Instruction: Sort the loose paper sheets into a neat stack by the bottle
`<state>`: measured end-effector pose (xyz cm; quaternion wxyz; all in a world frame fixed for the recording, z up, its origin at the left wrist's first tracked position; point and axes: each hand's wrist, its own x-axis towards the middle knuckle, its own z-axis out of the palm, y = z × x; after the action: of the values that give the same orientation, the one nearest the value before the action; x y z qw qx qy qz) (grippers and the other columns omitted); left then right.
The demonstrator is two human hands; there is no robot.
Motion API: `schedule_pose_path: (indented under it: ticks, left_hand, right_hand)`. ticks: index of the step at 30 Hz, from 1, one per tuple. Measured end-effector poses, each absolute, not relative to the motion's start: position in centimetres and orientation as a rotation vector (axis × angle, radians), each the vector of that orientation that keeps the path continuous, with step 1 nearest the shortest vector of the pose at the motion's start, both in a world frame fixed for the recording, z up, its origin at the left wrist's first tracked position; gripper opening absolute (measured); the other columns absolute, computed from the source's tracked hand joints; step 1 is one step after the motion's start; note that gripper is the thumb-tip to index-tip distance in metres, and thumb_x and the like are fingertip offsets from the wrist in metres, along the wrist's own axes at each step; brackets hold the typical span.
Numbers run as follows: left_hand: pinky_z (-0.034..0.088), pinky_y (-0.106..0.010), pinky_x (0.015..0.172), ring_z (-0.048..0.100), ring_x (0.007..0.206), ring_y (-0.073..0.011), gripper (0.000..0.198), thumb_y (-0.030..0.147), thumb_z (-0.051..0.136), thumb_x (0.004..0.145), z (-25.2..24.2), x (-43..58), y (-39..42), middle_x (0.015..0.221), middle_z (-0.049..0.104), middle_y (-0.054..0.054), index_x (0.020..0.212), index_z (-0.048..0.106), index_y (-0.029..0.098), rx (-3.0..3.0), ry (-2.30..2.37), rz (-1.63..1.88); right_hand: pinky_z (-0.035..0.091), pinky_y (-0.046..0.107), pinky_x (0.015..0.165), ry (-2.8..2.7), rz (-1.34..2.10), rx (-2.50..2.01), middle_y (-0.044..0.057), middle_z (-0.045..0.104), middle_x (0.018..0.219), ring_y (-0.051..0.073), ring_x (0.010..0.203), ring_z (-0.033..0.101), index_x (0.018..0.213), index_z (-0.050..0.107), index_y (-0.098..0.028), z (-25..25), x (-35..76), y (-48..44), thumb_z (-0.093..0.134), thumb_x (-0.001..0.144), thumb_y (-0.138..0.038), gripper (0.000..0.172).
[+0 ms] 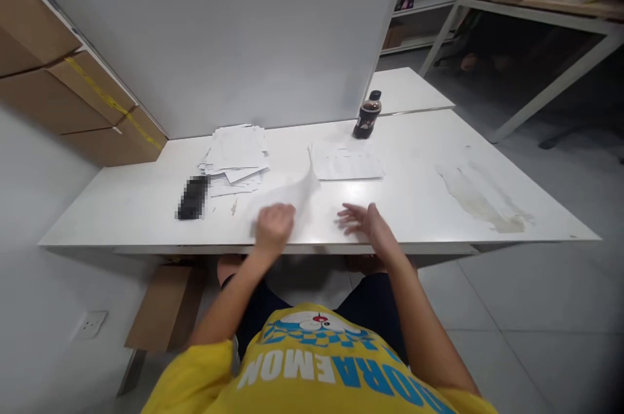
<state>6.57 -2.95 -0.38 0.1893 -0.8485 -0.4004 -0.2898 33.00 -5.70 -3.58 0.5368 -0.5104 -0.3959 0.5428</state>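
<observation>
My left hand is closed on the near edge of a sheet of paper, just above the front of the white table. The sheet is blurred and curls upward on its right side. With fingers spread, my right hand hovers over the table to the right of it and touches nothing I can see. Beyond that hand lies a flat stack of printed papers. To the left of the sheet rises a messy pile of white papers, some sticking out at angles.
A dark bottle with a black cap stands at the table's back. A pixelated black object lies at left. Cardboard boxes are stacked in the left corner. A whiteboard rises behind the table; a brownish stain marks its right side.
</observation>
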Motion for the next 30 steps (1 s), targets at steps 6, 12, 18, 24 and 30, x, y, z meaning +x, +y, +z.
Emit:
schedule_pose_path:
  ticks: [6, 12, 18, 24, 30]
  left_hand:
    - [0.046, -0.033, 0.08, 0.066, 0.101, -0.0191, 0.022, 0.013, 0.049, 0.094, -4.7, 10.3, -10.0, 0.111, 0.073, -0.008, 0.107, 0.067, 0.017, -2.509, -0.928, -0.76]
    - [0.048, -0.035, 0.082, 0.065, 0.107, -0.021, 0.027, 0.011, 0.045, 0.095, -5.7, 10.3, -10.4, 0.118, 0.071, -0.008, 0.112, 0.066, 0.017, -2.685, -0.944, -0.671]
    - [0.044, -0.044, 0.102, 0.055, 0.128, -0.0258, 0.04, 0.015, 0.043, 0.095, -6.1, 10.2, -10.5, 0.135, 0.062, -0.008, 0.132, 0.056, 0.024, -2.917, -1.091, -0.652]
    - [0.024, -0.061, 0.116, 0.006, 0.151, -0.0373, 0.091, 0.042, 0.062, 0.087, -5.7, 11.0, -10.6, 0.163, 0.016, -0.017, 0.157, 0.007, 0.024, -2.891, -1.566, -0.841]
    - [0.031, -0.054, 0.115, 0.021, 0.149, -0.0336, 0.102, 0.037, 0.062, 0.089, -4.1, 14.5, -7.6, 0.163, 0.005, -0.021, 0.152, -0.018, 0.029, -2.73, -1.917, -1.612]
  right_hand:
    - [0.057, 0.033, 0.062, -0.767, 1.505, -1.29, 0.006, 0.073, 0.103, 0.027, 0.092, 0.067, 0.103, 0.071, -0.025, -2.9, 30.5, -10.4, 0.074, 0.07, -0.054, 0.044]
    - [0.054, 0.033, 0.063, -0.626, 1.489, -1.331, 0.005, 0.076, 0.088, 0.027, 0.082, 0.069, 0.09, 0.072, -0.023, -4.7, 32.0, -10.9, 0.069, 0.06, -0.033, 0.032]
    - [0.053, 0.04, 0.067, -0.742, 1.299, -1.411, 0.006, 0.076, 0.088, 0.028, 0.078, 0.067, 0.092, 0.071, -0.022, -6.5, 32.6, -11.3, 0.074, 0.062, -0.039, 0.035]
    - [0.05, 0.041, 0.082, -0.902, 0.851, -1.453, 0.004, 0.074, 0.09, 0.026, 0.089, 0.065, 0.092, 0.071, -0.023, -6.0, 36.6, -11.3, 0.071, 0.071, -0.043, 0.029]
    - [0.049, 0.04, 0.084, -0.753, 0.536, -1.385, 0.003, 0.071, 0.085, 0.023, 0.085, 0.063, 0.086, 0.068, -0.02, -5.9, 38.7, -10.2, 0.071, 0.067, -0.039, 0.027]
